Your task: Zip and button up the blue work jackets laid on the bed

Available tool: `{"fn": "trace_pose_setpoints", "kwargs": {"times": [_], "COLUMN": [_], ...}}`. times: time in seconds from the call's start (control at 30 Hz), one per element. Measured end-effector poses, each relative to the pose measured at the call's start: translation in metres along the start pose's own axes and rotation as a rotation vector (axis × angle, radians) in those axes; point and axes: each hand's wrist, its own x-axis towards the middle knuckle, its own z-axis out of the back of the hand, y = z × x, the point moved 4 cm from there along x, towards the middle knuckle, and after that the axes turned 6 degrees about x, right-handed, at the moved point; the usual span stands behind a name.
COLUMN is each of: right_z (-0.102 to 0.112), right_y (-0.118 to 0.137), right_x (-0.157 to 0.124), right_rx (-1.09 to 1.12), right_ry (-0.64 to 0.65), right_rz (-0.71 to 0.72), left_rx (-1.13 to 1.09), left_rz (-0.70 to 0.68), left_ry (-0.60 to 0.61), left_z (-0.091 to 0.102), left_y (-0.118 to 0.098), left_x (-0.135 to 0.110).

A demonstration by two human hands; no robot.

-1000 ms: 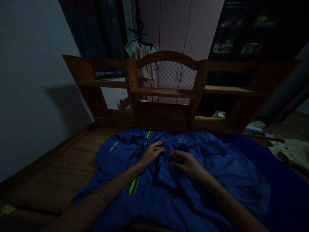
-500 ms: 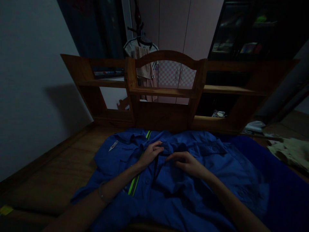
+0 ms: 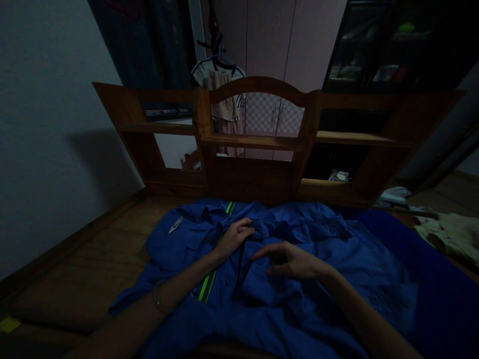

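A blue work jacket (image 3: pixel 175 254) with a yellow-green and dark stripe lies spread and creased in front of me. My left hand (image 3: pixel 235 238) rests near its middle, with thumb and fingers closed on the edge of the cloth. Lower and to the right, my right hand (image 3: pixel 295 260) hovers over or lightly touches the jacket, its index finger and thumb apart with nothing between them. A small button (image 3: pixel 227 282) shows beside the stripe. A white tag (image 3: pixel 175 225) sits on the jacket's left part. In the dim light the cloth under my palms is hidden.
Behind the jacket stands a wooden shelf headboard (image 3: pixel 254 179). Bare wooden boards (image 3: pixel 116 244) extend to the left, beside a wall (image 3: pixel 48 164). A darker blue cloth (image 3: pixel 437 294) lies at the right. Clothes (image 3: pixel 223 94) hang on a stand beyond the headboard.
My right hand has moved down and slightly toward me, and its thumb and index finger have spread apart. My left hand stays in place on the jacket.
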Motion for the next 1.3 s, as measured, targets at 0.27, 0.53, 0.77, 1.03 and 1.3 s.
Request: {"fn": "trace_pose_setpoints", "kwargs": {"times": [0.27,0.53,0.77,1.03,1.3], "right_z": [-0.001,-0.002,-0.003,-0.005,-0.002], "right_y": [0.014,0.014,0.011,0.007,0.011], "right_x": [-0.001,-0.002,0.001,0.000,-0.001], "right_rx": [0.076,0.059,0.103,0.050,-0.027], "right_ry": [0.035,0.041,0.013,0.080,0.068], "right_rz": [0.040,0.063,0.042,0.055,0.086], "left_rx": [0.011,0.005,-0.001,-0.003,-0.024], "left_rz": [-0.003,-0.043,-0.025,-0.024,-0.015], "left_ry": [-0.004,0.016,0.003,0.014,0.024], "left_z": [-0.001,-0.001,-0.001,-0.002,-0.003], "left_y": [-0.003,-0.003,-0.006,-0.008,-0.009], "left_x": [-0.001,0.001,-0.001,-0.002,-0.004]}}
